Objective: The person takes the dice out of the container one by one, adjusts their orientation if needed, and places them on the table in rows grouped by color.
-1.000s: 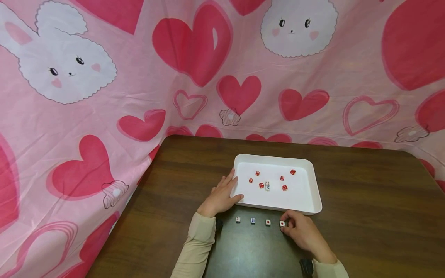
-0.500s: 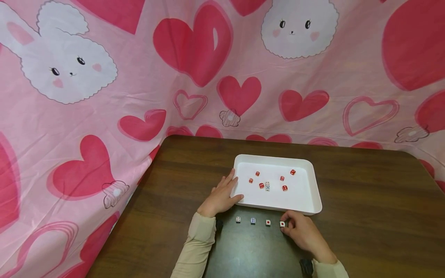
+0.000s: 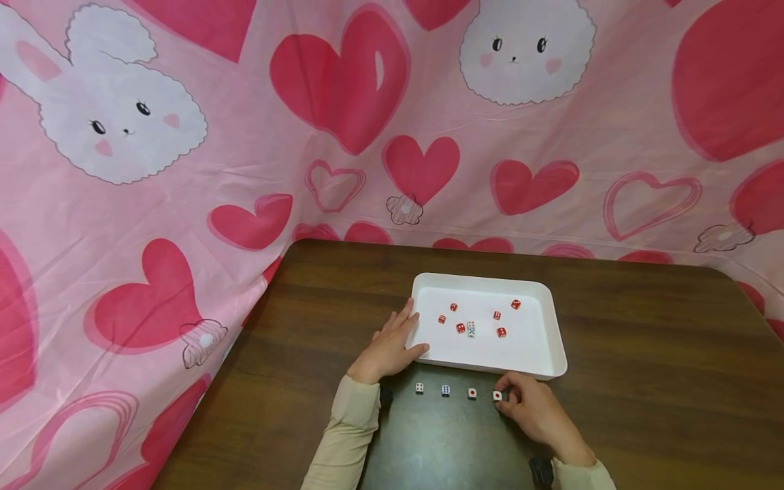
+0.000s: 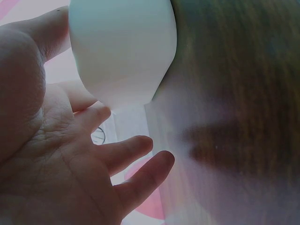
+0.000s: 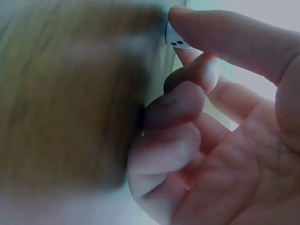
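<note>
"Has anything just changed on the table?"

"Hardly. The white tray lies where it lay half a second ago, and both hands keep their places. The left hand has its fingers stretched out along the tray's left side, thumb by the near left corner. The right hand pinches a white die between thumb and finger, just on the near side of the tray."

"What does that mean for the work?"

"A pause, I'd judge. The pinched die is in line at the right end of a row, so it looks placed but not yet let go. Whether its full weight is on the table, I can't tell."

"And the rest of the row?"

"Three more, spaced apart towards the left: a die with one red spot, a die with blue spots, and at the left end a die with four dark spots."

"What about inside the tray?"

"Six red dice, scattered, and a pair of white dice touching each other. None has shifted."

"So nothing differs from the earlier picture?"

"Only the framing: everything sits a hair lower in the head view, probably a slight tilt of the head."
</note>
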Action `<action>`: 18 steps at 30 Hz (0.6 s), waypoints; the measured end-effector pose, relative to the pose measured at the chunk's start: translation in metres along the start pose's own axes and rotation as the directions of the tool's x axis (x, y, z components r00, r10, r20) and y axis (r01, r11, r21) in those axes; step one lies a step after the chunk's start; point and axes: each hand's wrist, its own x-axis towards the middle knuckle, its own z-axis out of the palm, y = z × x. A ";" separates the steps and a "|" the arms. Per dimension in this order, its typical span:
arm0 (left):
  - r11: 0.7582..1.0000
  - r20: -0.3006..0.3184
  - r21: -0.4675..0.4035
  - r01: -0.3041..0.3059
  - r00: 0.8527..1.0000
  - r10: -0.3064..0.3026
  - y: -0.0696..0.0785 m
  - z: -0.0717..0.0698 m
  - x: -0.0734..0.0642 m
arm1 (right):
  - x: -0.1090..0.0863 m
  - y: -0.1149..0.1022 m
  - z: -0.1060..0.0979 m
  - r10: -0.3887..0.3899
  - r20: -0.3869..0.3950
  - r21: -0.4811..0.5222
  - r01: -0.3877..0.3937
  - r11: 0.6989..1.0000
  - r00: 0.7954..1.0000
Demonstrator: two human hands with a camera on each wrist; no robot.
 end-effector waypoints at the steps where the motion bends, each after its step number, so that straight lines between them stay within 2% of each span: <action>1: 1.000 -0.001 0.000 -0.001 1.000 0.001 0.000 0.000 0.000 | 0.000 0.000 0.000 -0.004 -0.002 0.001 0.004 1.000 1.000; 10: 1.000 0.000 0.003 0.002 1.000 -0.002 0.000 0.000 0.000 | -0.004 -0.003 -0.008 0.004 -0.012 -0.004 -0.004 1.000 1.000; 18: 1.000 -0.007 0.007 -0.006 1.000 0.006 -0.001 0.001 0.000 | -0.004 -0.010 -0.023 -0.038 -0.008 -0.012 0.038 0.999 0.999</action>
